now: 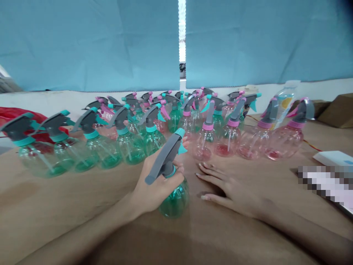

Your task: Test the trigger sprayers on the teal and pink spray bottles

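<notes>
In the middle of the head view, a green spray bottle (175,202) with a grey and teal trigger head stands upright on the brown table. My left hand (158,178) wraps around its neck, partly hiding the collar. To its right, my right hand (226,186) lies flat on the tabletop, fingers spread, holding nothing. Beyond my left hand stands a front row of green spray bottles (131,149). Past my right hand are pink spray bottles (231,140) with grey heads and pink collars. More bottles of both colours crowd behind them.
A phone-like object (328,187), blurred out, lies at the right beside a white box (335,159). A clear plastic drink bottle (284,105) and a brown cardboard box (339,110) stand at back right. Red material (16,114) lies at far left. A blue curtain (96,44) hangs behind.
</notes>
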### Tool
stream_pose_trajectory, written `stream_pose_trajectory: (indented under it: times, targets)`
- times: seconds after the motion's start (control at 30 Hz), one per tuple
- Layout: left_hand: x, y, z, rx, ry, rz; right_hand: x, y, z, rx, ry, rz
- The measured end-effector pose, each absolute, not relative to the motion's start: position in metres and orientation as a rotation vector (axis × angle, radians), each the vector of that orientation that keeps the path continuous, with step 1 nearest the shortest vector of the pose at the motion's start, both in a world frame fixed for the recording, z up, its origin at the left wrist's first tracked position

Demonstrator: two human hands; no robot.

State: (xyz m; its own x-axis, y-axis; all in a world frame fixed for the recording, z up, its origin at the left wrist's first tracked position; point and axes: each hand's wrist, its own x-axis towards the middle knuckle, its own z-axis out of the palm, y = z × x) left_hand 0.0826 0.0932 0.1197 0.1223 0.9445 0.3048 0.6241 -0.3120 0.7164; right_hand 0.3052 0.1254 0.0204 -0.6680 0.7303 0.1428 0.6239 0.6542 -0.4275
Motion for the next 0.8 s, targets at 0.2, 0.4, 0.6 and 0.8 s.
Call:
stream_pose_trajectory:
  times: [0.2,0.4,0.6,0.8]
  targets:
    - [0.0820,0.0939,0.1192,2.016,1.504,1.024,0.3044,0.1254,0.0232,-1.099,-2.597,0.495]
    - [0.0816,0.0945,0.1200,2.053,1.452,1.013,0.3043,0.1260,0.0216,-1.122,-2.576,0.539]
    - [0.0829,0.0946,0.1229,2.047,1.383,1.061,0.3050,0.1262,0.0194,-1.122,-2.609,0.524]
    - [0.0823,0.0957,0.1260,2.033,1.424,1.081,0.3046,0.1259,0.0205,-1.121,-2.594,0.534]
